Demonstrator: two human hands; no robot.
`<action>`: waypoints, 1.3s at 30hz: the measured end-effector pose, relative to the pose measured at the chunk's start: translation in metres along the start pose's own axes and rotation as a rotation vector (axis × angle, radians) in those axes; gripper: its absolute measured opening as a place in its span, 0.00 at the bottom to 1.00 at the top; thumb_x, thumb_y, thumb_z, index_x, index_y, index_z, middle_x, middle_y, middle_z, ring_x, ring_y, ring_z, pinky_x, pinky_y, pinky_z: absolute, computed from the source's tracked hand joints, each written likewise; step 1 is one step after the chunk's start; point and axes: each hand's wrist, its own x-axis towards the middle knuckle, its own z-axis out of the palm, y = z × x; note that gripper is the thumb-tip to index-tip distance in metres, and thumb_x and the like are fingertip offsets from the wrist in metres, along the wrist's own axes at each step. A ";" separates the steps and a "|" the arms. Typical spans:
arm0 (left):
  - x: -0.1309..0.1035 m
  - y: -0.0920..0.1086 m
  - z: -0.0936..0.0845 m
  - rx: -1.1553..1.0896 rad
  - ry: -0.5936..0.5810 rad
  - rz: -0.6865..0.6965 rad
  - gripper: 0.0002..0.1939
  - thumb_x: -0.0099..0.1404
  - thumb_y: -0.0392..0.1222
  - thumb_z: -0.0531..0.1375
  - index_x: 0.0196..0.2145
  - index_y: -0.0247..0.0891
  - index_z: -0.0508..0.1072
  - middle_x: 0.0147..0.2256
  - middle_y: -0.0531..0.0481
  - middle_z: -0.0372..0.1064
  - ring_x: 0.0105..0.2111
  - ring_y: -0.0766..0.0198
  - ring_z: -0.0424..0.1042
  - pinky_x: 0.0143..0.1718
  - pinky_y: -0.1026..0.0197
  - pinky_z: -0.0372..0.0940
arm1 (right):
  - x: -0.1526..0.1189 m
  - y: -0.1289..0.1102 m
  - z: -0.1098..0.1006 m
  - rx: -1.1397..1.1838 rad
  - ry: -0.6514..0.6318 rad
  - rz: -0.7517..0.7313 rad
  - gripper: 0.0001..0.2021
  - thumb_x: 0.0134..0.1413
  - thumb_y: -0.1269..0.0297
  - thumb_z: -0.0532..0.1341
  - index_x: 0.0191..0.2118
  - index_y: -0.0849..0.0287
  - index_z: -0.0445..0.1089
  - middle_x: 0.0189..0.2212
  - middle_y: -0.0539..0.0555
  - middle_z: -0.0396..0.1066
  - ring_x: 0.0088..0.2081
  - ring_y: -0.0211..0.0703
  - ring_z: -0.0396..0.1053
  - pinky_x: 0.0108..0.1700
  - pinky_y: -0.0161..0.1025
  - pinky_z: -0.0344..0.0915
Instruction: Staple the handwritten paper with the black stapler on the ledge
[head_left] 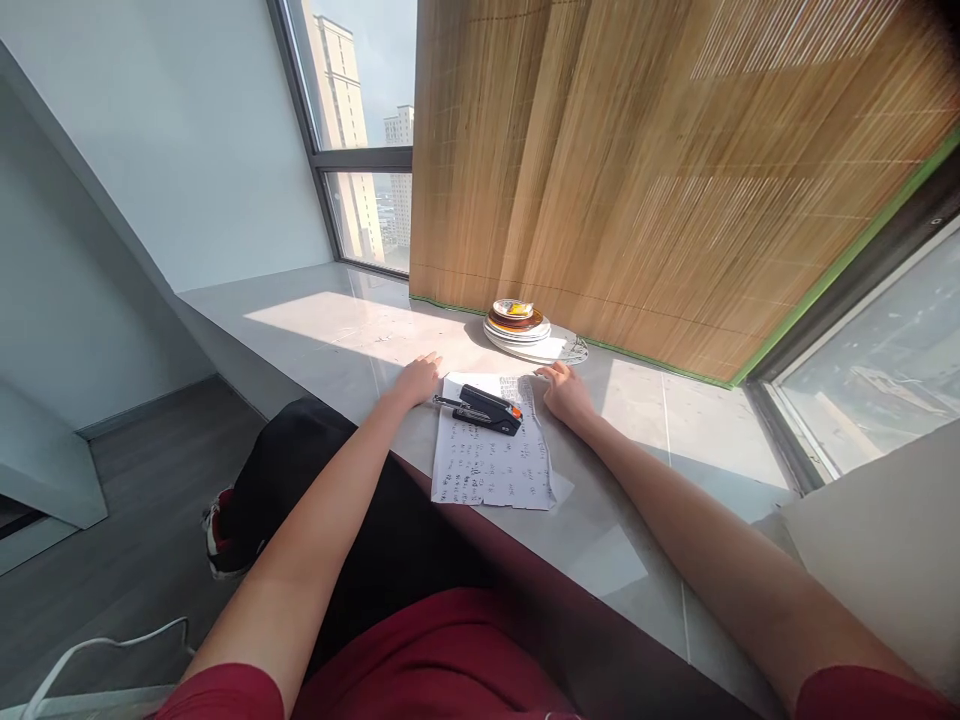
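A black stapler (pixel 487 410) with an orange patch at its right end lies across sheets of white paper (pixel 491 465) covered in handwriting. A thin silver metal strip juts from its left end. My left hand (pixel 420 379) rests on the sill at the paper's upper left, fingers stretched out and nothing in them. Beyond the upper right edge of the paper lies my right hand (pixel 566 391), its fingers loosely bent on the surface, with no held thing that I can make out. Both hands are apart from the stapler.
A stack of plates (pixel 517 335) stands behind the paper, against the bamboo blind (pixel 600 180). The tiled sill (pixel 352 310) runs along the window (pixel 367 210). A white cable (pixel 112 640) is at lower left, above the grey floor (pixel 150 480).
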 end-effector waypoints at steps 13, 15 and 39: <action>-0.051 -0.006 -0.014 -0.125 0.136 -0.060 0.18 0.67 0.25 0.59 0.49 0.39 0.79 0.57 0.43 0.74 0.44 0.57 0.78 0.50 0.56 0.71 | -0.011 -0.034 -0.016 0.627 0.384 -0.229 0.11 0.69 0.63 0.56 0.43 0.54 0.77 0.37 0.56 0.72 0.39 0.51 0.70 0.44 0.49 0.69; -0.060 -0.004 -0.013 -0.159 0.165 -0.090 0.17 0.66 0.24 0.60 0.49 0.38 0.79 0.58 0.41 0.73 0.44 0.57 0.78 0.52 0.56 0.71 | -0.021 -0.055 -0.023 0.733 0.289 -0.356 0.12 0.73 0.56 0.57 0.44 0.53 0.77 0.39 0.56 0.74 0.40 0.50 0.71 0.44 0.48 0.69; -0.105 0.029 -0.016 -0.305 0.277 -0.134 0.16 0.80 0.42 0.44 0.33 0.45 0.61 0.27 0.50 0.64 0.31 0.55 0.69 0.35 0.55 0.64 | -0.038 -0.081 -0.021 0.544 0.007 -0.619 0.14 0.75 0.53 0.53 0.53 0.53 0.70 0.43 0.60 0.71 0.46 0.55 0.68 0.49 0.53 0.68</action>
